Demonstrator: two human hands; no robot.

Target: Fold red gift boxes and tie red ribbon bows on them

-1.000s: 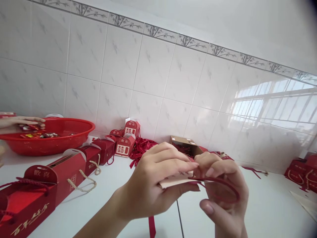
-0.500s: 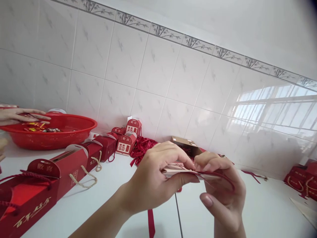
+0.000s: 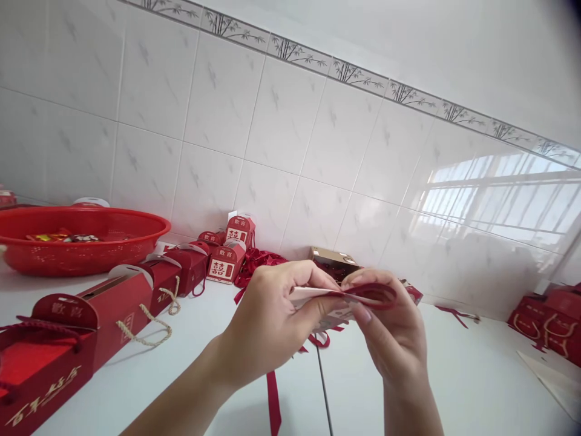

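My left hand (image 3: pixel 272 321) pinches a thin, flat red-and-white card piece (image 3: pixel 303 295), seen nearly edge-on, between thumb and fingers. At its right end my right hand (image 3: pixel 399 339) closes thumb and fingertips on the card, where a dark red ribbon (image 3: pixel 385 295) curves in a loop. The two hands almost meet over the middle of the card, hiding much of it. Below them a red ribbon strip (image 3: pixel 273 399) hangs or lies near the table seam; which one I cannot tell. More red ribbon pieces (image 3: pixel 321 340) show just under the fingers.
Red gift boxes with rope handles (image 3: pixel 113 321) line the left side. Behind them stands a red basin (image 3: pixel 113 251) with wrapped items inside. Small red boxes (image 3: pixel 223 263), a ribbon heap (image 3: pixel 256 263) and an open carton (image 3: pixel 333 259) sit along the tiled wall. More red boxes (image 3: pixel 547 321) stand right.
My right thumb has closed up against the card, and the ribbon loop now shows more clearly. The card has tilted. Another person's hand over the basin has left the view.
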